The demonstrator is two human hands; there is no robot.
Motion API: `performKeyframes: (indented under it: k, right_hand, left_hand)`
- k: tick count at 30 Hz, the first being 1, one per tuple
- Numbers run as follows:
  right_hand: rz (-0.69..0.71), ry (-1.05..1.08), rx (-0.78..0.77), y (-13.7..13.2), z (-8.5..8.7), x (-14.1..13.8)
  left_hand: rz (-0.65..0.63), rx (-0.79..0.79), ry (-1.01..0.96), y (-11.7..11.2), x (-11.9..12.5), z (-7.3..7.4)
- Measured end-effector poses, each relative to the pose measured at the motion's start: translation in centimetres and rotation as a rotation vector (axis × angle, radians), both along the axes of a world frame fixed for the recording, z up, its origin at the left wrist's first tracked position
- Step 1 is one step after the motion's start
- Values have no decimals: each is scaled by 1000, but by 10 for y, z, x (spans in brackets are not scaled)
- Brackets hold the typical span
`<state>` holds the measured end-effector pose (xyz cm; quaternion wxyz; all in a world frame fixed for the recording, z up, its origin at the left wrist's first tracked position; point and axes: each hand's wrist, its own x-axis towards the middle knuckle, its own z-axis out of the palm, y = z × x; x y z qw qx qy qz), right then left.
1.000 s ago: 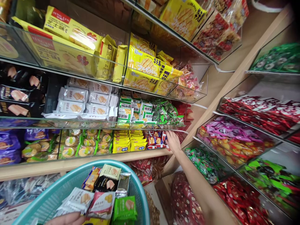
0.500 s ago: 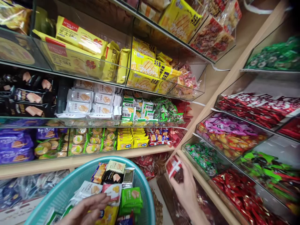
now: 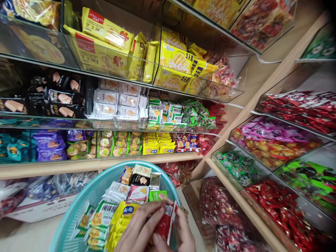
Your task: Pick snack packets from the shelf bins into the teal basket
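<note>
- I see both hands over the near right rim of the basket (image 3: 78, 206), meeting on one red packet (image 3: 166, 224).
- My left hand (image 3: 139, 229) lies across the packet's left side, fingers curled against it.
- My right hand (image 3: 181, 234) grips its lower edge, thumb in front; the other fingers are hidden, so I judge rather than see a firm pinch.
- The packet stands tilted, just above the basket's load, not yet lying among the snack packs (image 3: 115, 210).
- Judged from this, the basket is already well filled and this packet remains to be set down.
</note>
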<state>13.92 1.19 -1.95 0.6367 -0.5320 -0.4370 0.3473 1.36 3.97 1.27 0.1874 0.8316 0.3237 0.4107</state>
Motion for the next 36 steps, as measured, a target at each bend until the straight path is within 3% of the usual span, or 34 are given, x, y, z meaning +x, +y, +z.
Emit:
performKeyframes:
  k: [5, 8, 11, 14, 19, 24, 26, 30, 34, 36]
  right_hand:
    - [68, -9, -94, -3, 16, -6]
    - [167, -79, -137, -3, 34, 1]
    - [213, -117, -167, 1, 43, 15]
    - [205, -61, -193, 6, 40, 23]
    - [240, 114, -253, 13, 26, 24]
    - [197, 172, -263, 11, 28, 24]
    - [174, 208, -255, 9, 28, 25]
    - [113, 223, -287, 6, 15, 26]
    - [105, 152, -326, 9, -5, 30]
    - [132, 124, -340, 11, -10, 31]
  left_hand:
    - [0, -134, -41, 3, -8, 1]
    - [15, -401, -149, 8, -7, 4]
    - [36, -742, -457, 15, -1, 7]
    - [-19, -916, -695, 19, 4, 7]
    - [-162, -1119, -671, 12, 13, 0]
    - [-212, -1131, -613, 0, 19, -3]
    - [-178, -1111, -555, -2, 14, -3]
    - [125, -955, -436, 3, -16, 9]
    - [372, -837, -390, 17, -66, 32]
    - [536, -723, -343, 23, -94, 35]
